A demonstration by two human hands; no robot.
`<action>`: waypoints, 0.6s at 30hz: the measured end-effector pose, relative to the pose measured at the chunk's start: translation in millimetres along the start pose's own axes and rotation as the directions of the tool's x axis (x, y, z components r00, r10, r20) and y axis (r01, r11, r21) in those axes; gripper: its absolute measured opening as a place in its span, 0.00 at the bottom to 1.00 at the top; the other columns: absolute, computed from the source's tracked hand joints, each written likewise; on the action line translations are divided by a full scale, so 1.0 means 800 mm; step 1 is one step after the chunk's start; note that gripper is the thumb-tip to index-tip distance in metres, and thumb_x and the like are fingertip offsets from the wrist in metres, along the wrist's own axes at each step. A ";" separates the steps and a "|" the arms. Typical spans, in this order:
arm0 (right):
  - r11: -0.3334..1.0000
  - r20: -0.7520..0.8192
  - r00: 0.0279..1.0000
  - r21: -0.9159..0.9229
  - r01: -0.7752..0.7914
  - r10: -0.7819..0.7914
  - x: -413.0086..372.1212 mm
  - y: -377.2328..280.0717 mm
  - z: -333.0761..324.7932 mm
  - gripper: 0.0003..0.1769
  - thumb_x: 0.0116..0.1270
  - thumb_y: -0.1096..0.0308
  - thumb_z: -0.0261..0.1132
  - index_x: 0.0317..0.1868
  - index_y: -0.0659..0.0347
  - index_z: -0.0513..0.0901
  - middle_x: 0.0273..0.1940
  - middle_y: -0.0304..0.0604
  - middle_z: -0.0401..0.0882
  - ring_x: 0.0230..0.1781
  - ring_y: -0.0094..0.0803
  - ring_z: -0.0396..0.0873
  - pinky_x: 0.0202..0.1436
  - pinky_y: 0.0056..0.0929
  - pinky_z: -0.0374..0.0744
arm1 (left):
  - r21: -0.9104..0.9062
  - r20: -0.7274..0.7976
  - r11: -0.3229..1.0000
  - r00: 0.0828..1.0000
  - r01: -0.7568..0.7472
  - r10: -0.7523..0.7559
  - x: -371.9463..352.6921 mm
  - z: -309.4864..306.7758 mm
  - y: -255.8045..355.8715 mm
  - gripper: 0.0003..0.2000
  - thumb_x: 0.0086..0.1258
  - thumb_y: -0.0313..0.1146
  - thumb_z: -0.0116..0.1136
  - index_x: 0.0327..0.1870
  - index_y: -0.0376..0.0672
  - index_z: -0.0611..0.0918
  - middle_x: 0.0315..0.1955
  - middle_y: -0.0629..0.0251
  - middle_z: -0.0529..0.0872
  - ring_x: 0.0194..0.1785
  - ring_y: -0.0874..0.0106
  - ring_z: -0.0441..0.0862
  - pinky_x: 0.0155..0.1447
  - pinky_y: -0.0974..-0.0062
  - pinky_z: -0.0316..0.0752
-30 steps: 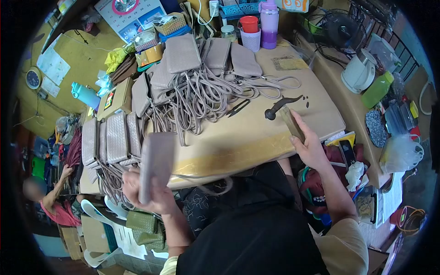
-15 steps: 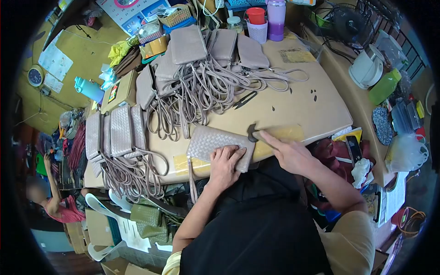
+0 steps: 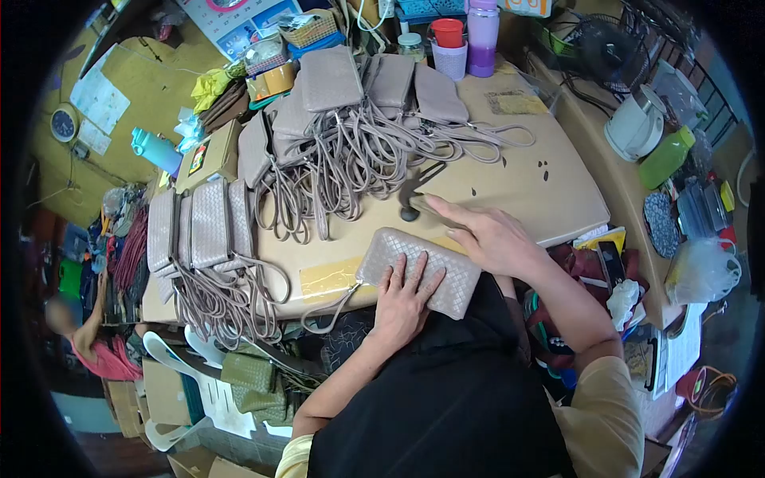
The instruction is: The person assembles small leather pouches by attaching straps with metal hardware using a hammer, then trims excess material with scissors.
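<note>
Handle of hammer (image 3: 409, 204) mostly hidden by right hand (image 3: 496, 241); purse (image 3: 456, 280) partly covered by left hand (image 3: 401, 309). Top edge cuts off calendar (image 3: 239, 30), purple bottle (image 3: 482, 46). Co-worker's head (image 3: 60, 316) blurred. Print on 2 wall sheets (image 3: 100, 97) too small to read.

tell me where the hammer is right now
In the head view, the hammer is in the right hand, just above and right of picture centre, between the bundled straps and the woven wallet under the left hand.
</note>
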State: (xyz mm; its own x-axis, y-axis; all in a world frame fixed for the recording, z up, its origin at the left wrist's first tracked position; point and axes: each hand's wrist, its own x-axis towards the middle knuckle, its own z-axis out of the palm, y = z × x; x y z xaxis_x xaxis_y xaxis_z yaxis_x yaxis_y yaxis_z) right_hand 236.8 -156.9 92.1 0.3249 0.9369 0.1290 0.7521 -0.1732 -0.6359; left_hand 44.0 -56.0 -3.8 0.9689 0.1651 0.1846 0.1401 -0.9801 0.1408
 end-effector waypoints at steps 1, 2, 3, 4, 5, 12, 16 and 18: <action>0.999 -0.023 0.999 0.021 0.031 -0.030 0.011 -0.009 0.003 0.34 0.68 0.70 0.56 0.73 0.36 0.62 0.46 0.57 0.81 0.44 0.57 0.79 0.50 0.48 0.78 | 0.039 0.004 0.999 1.000 0.019 -0.020 0.000 0.004 -0.001 0.34 0.56 0.33 0.63 0.69 0.62 0.70 0.71 0.60 0.63 0.71 0.51 0.61 0.70 0.53 0.58; 0.997 -0.042 0.999 0.077 0.028 -0.025 0.021 -0.019 0.008 0.31 0.67 0.72 0.56 0.71 0.40 0.66 0.57 0.53 0.78 0.53 0.54 0.77 0.56 0.44 0.77 | 0.046 0.001 0.998 1.000 0.030 -0.030 0.000 0.003 -0.004 0.34 0.56 0.33 0.63 0.69 0.62 0.70 0.71 0.60 0.63 0.71 0.51 0.61 0.70 0.53 0.58; 0.996 -0.041 0.998 0.079 0.041 -0.037 0.028 -0.012 0.020 0.31 0.67 0.72 0.56 0.71 0.40 0.66 0.57 0.53 0.78 0.53 0.54 0.77 0.56 0.44 0.77 | 0.052 0.009 0.999 1.000 0.012 -0.012 0.000 0.002 -0.007 0.34 0.57 0.33 0.62 0.69 0.63 0.70 0.71 0.61 0.63 0.71 0.52 0.62 0.70 0.54 0.58; 0.993 -0.029 0.995 0.077 0.093 -0.091 0.034 0.005 0.045 0.32 0.67 0.72 0.56 0.71 0.39 0.66 0.56 0.54 0.78 0.53 0.54 0.78 0.56 0.44 0.77 | 0.054 0.019 0.999 1.000 -0.007 0.006 -0.001 0.002 -0.008 0.33 0.58 0.33 0.61 0.69 0.63 0.70 0.71 0.61 0.64 0.71 0.54 0.63 0.70 0.55 0.58; 0.987 -0.016 0.990 0.074 0.144 -0.143 0.040 0.021 0.067 0.32 0.67 0.72 0.57 0.71 0.39 0.67 0.55 0.54 0.78 0.52 0.54 0.78 0.55 0.45 0.77 | 0.054 0.017 0.999 1.000 0.001 -0.002 -0.003 0.003 -0.008 0.33 0.58 0.33 0.61 0.69 0.63 0.70 0.71 0.61 0.64 0.71 0.54 0.63 0.70 0.55 0.58; 0.991 0.085 0.995 -0.120 0.053 -0.043 0.052 0.027 0.057 0.29 0.69 0.65 0.56 0.70 0.34 0.67 0.45 0.60 0.81 0.45 0.55 0.80 0.50 0.49 0.77 | 0.077 -0.017 0.997 1.000 -0.008 0.009 -0.001 0.006 -0.008 0.34 0.59 0.34 0.61 0.71 0.63 0.67 0.71 0.62 0.63 0.69 0.55 0.64 0.67 0.57 0.61; 0.996 0.048 0.995 -0.043 0.084 -0.082 0.036 0.043 0.047 0.28 0.70 0.63 0.55 0.69 0.31 0.67 0.41 0.57 0.80 0.40 0.55 0.80 0.48 0.49 0.78 | -0.137 0.129 0.991 0.991 -0.001 0.019 -0.001 -0.034 -0.013 0.34 0.61 0.42 0.63 0.71 0.60 0.67 0.71 0.60 0.64 0.69 0.54 0.65 0.67 0.55 0.61; 0.982 0.046 0.999 -0.189 -0.006 0.015 0.024 0.032 0.025 0.28 0.70 0.63 0.55 0.69 0.31 0.68 0.40 0.55 0.78 0.38 0.55 0.79 0.47 0.49 0.78 | -0.261 -0.060 0.964 0.998 -0.045 0.031 -0.007 -0.020 -0.062 0.38 0.59 0.49 0.66 0.70 0.46 0.67 0.68 0.53 0.67 0.68 0.52 0.65 0.62 0.55 0.65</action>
State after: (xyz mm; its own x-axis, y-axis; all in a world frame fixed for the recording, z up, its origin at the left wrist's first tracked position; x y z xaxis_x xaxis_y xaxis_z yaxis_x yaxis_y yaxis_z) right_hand 250.7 -137.2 62.7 0.3091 0.9473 0.0846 0.8453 -0.2328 -0.4810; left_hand 28.7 -6.7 4.1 0.9586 0.1414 0.2470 0.0379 -0.9235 0.3816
